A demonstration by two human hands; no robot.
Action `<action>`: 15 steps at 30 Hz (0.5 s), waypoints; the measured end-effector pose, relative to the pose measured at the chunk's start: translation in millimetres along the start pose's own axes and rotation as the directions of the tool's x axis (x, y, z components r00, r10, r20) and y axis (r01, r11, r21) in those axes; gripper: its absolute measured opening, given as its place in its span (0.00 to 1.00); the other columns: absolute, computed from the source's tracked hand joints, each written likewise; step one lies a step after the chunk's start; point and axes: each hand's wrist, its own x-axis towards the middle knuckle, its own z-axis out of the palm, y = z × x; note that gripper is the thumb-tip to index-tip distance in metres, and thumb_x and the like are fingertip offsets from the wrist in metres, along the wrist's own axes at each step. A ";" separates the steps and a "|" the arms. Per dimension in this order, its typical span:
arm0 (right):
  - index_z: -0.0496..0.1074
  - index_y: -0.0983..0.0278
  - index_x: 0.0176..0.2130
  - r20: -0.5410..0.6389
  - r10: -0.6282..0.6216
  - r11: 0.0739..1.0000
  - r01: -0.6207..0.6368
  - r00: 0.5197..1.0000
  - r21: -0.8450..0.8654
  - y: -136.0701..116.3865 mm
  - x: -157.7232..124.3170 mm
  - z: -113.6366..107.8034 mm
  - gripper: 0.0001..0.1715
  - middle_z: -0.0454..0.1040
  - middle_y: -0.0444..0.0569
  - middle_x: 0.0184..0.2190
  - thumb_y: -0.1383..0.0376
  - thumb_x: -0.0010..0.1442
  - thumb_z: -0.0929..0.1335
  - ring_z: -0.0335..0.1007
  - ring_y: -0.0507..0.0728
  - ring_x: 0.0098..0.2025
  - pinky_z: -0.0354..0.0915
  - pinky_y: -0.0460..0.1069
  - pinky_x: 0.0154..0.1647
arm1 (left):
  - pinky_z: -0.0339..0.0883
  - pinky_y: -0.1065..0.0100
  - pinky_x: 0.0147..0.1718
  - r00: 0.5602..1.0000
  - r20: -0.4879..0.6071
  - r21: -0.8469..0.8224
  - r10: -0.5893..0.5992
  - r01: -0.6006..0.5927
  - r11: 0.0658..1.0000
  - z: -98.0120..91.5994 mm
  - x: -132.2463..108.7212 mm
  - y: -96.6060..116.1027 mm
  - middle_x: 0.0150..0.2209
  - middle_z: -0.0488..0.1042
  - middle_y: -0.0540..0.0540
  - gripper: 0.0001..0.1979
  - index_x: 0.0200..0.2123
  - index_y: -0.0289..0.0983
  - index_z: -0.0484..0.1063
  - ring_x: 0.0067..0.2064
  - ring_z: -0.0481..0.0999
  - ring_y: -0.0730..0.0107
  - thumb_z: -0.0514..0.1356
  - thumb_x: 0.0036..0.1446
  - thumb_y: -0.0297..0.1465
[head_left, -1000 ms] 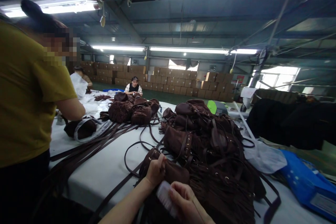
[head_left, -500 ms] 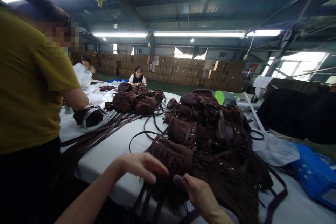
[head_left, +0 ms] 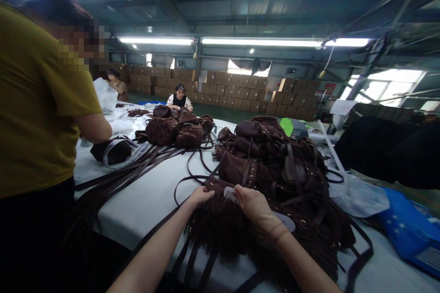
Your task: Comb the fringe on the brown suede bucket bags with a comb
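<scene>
My right hand (head_left: 257,209) is closed around a pale lilac comb (head_left: 230,195). The comb's teeth lie against the upper fringe of a dark brown fringed bag (head_left: 218,226), and its rounded handle end shows past my wrist. On the left, my left hand (head_left: 202,196) pinches the same bag near its top edge, fingers pressed together. Long fringe hangs from the bag over the near side of the table. A heap of similar brown bags (head_left: 271,146) with metal eyelets and straps lies just behind and to the right.
A second pile of brown bags (head_left: 161,132) sits farther back on the white table (head_left: 137,208), with long straps trailing left. A co-worker in a mustard shirt (head_left: 41,110) stands close on the left. At right lies a blue package (head_left: 410,226). Stacked cartons (head_left: 237,91) line the far wall.
Both hands have moved up and away from me onto the bag's upper part. My left hand has closed on the bag's edge, and the comb now lies against the fringe.
</scene>
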 end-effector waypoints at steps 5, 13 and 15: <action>0.73 0.61 0.39 0.115 -0.056 0.998 0.060 0.992 -0.029 -15.8 27.0 16.1 0.16 0.80 0.55 0.35 0.59 0.67 0.59 0.77 0.62 0.38 0.62 0.50 0.33 | 0.62 0.71 0.26 0.996 -0.013 0.028 -0.089 0.089 0.996 0.1 2.0 -28.4 0.16 0.66 0.56 0.11 0.22 0.36 0.69 0.24 0.70 0.70 0.68 0.34 0.22; 0.74 0.64 0.40 0.282 -0.119 0.993 0.121 0.952 0.012 -47.2 28.0 58.0 0.15 0.79 0.59 0.38 0.63 0.65 0.60 0.76 0.63 0.42 0.64 0.52 0.38 | 0.64 0.73 0.24 0.992 0.012 -0.071 -0.126 0.126 0.989 -4.6 -2.9 -50.0 0.19 0.69 0.53 0.03 0.28 0.34 0.71 0.23 0.71 0.73 0.61 0.49 0.28; 0.75 0.65 0.38 0.340 -0.152 0.988 0.144 0.928 0.050 -50.0 9.3 71.5 0.14 0.79 0.59 0.37 0.65 0.62 0.62 0.76 0.64 0.40 0.64 0.52 0.37 | 0.65 0.73 0.24 0.991 0.020 -0.079 -0.130 0.131 0.988 0.3 -3.7 -57.6 0.19 0.70 0.52 0.02 0.29 0.34 0.70 0.22 0.71 0.73 0.59 0.51 0.27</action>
